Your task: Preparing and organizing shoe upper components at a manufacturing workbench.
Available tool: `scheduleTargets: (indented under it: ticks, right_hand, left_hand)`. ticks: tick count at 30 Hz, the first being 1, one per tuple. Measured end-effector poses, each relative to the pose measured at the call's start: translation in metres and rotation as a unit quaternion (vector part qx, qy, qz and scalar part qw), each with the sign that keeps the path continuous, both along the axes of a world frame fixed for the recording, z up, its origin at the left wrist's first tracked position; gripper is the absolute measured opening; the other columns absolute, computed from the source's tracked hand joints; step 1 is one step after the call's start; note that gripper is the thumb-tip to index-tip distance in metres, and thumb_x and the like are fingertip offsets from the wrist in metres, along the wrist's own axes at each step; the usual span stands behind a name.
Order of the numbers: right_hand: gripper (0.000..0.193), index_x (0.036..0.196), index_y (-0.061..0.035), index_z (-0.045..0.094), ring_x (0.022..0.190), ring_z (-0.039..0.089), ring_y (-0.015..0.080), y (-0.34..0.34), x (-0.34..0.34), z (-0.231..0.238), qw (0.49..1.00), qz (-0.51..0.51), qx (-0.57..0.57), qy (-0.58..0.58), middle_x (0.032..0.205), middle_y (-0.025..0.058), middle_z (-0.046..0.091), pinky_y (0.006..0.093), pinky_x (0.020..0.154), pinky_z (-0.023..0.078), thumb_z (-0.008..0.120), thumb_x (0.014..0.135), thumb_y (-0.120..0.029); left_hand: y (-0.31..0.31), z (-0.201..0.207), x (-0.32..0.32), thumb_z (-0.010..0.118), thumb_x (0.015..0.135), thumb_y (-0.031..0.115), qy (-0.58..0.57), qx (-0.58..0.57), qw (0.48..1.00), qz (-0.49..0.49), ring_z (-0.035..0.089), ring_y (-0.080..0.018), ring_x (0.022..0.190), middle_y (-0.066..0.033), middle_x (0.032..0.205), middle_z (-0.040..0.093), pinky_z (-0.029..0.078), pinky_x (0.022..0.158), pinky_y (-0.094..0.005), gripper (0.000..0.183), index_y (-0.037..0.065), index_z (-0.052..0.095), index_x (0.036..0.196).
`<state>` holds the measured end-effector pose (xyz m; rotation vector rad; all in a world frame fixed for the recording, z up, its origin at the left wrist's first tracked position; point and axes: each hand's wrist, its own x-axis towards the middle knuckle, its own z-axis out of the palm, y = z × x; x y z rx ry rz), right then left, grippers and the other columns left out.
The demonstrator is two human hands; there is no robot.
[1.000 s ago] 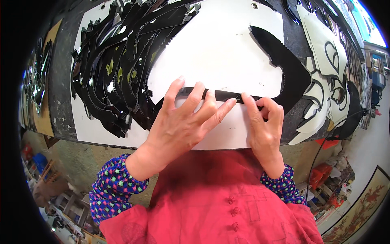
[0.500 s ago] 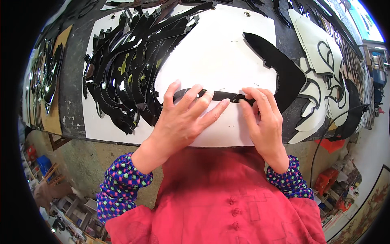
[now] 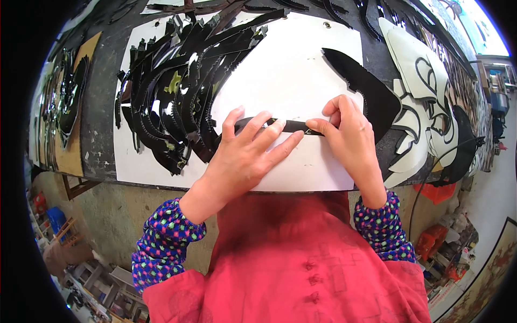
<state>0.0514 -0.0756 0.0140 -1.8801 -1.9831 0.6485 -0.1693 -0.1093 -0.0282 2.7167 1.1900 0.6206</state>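
A narrow, glossy black strip lies roughly crosswise on a white board in front of me. My left hand is spread over its left part, fingers apart and fingertips resting on the strip and board. With thumb and bent fingers, my right hand pinches the strip's right end. Beyond that hand lies a large, curved black flat piece with a toothed inner edge. To the left is a heap of curved black strips, many with notched edges. The fingers partly hide the strip.
Cream-coloured cut pieces with black curved edging lie on the right of the dark table. At the far left, shiny dark pieces rest on a brown board. A thin cable hangs over the right side.
My right hand has shifted its grip, its thumb moving from below the strip up onto its right end. My left hand stays spread on the strip. The view has shifted slightly.
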Motion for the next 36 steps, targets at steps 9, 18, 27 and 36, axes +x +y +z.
scheduleTargets:
  ticks: [9,18,27,36]
  right_hand:
    - [0.020,0.114,-0.0033,0.057,0.098,0.062,0.0324,0.037,-0.022,-0.003,0.957,0.052,0.286,-0.010,0.111,0.0173,0.063,0.0388,0.084,0.049,0.058,0.095,-0.003]
    - [0.046,0.133,-0.0044,0.050,0.123,0.050,0.0326,0.055,-0.045,-0.047,0.968,0.083,0.237,-0.021,0.135,0.0152,0.052,0.0497,0.100,0.039,0.060,0.088,-0.001]
    - [0.043,0.130,-0.0017,0.052,0.125,0.050,0.0333,0.057,-0.041,-0.046,0.948,0.104,0.289,-0.086,0.133,0.0159,0.054,0.0462,0.100,0.037,0.055,0.086,0.001]
    - [0.050,0.133,-0.0061,0.054,0.123,0.055,0.0286,0.047,0.078,0.004,0.949,-0.031,0.122,-0.290,0.123,0.0109,0.064,0.0458,0.097,0.042,0.072,0.091,-0.027]
  left_hand:
    - [-0.002,-0.005,-0.005,0.058,0.092,0.015,-0.015,0.015,1.000,0.006,0.056,-0.0198,0.124,-0.0036,0.126,0.062,0.030,0.110,-0.0486,0.034,0.015,0.067,0.125]
    - [0.003,0.002,-0.011,0.062,0.086,0.008,-0.109,-0.001,0.994,-0.008,0.062,-0.0217,0.119,-0.0078,0.121,0.067,0.040,0.104,-0.0444,0.022,0.004,0.070,0.106]
    - [0.011,0.012,-0.010,0.060,0.082,-0.001,-0.125,-0.023,0.992,-0.013,0.061,-0.0230,0.118,-0.0069,0.120,0.067,0.041,0.102,-0.0410,0.027,0.004,0.069,0.107]
    - [-0.014,0.036,0.003,0.061,0.079,-0.006,-0.145,-0.081,0.985,0.037,0.058,-0.0310,0.124,-0.0109,0.126,0.067,0.041,0.106,-0.0447,0.040,0.006,0.069,0.117]
